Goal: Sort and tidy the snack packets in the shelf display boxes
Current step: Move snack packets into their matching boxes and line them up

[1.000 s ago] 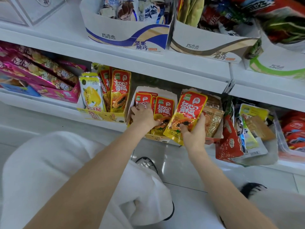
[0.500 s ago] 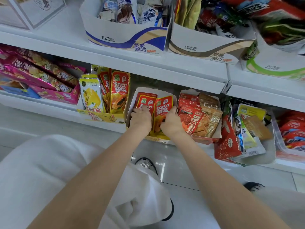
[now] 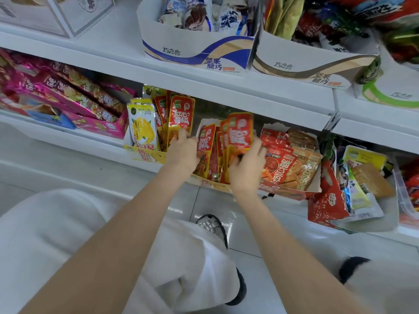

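Observation:
A display box [image 3: 209,182] on the lower shelf holds several red and yellow papaya snack packets standing upright. My right hand [image 3: 246,165] grips a small stack of these red packets [image 3: 240,132], raised a little above the others in the box. My left hand [image 3: 184,150] is at the box's left side, its fingers curled on a red packet [image 3: 205,141] there. The neighbouring yellow box [image 3: 145,154] to the left holds yellow mango packets [image 3: 142,125] and more red papaya packets [image 3: 181,115].
Right of my hands a torn box [image 3: 285,192] holds red and brown packets. Pink packets [image 3: 74,98] lie at the far left, loose mixed packets [image 3: 353,184] at the right. White display boxes [image 3: 195,57] stand on the shelf above. My knees and shoes are below.
My right hand put its packet into the middle box, then lifted a stack of red packets there. My left hand shifted slightly left along the same box.

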Motion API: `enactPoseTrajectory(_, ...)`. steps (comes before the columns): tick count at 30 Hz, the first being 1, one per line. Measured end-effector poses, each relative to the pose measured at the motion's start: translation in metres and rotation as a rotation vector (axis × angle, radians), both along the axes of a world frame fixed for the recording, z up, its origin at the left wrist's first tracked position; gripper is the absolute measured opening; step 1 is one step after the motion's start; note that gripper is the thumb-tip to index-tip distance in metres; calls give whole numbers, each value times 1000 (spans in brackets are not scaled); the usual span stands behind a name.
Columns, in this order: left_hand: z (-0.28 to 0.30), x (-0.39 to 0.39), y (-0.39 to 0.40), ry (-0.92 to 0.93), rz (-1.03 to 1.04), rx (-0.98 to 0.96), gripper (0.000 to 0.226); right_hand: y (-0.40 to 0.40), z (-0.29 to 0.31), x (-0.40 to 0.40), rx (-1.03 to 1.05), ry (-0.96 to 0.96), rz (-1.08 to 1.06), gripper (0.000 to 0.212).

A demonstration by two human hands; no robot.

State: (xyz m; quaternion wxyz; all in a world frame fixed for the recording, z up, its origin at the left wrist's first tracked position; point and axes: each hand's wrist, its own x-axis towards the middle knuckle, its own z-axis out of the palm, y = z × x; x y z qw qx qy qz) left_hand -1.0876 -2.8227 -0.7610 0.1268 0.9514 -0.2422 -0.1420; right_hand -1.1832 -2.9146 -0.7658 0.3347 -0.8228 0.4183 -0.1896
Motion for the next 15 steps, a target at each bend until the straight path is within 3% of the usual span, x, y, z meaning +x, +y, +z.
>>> enactPoseTrajectory(5, -9, -10, -4, -156, -87, 208, 64, -28, 26, -31, 24, -205, -27, 61)
enactPoseTrajectory(10, -15, -16, -6, -206, -154, 261, 64, -19, 33, -32, 357, -235, 46, 70)
enactPoseTrajectory(13, -9, -5, -2, -90, -145, 132, 44, -12, 28, -15, 486, -146, 98, 73)
enactPoseTrajectory(15, 0, 7, 2, 50, -35, -81, 35, -4, 19, 1, 547, -114, 63, 70)
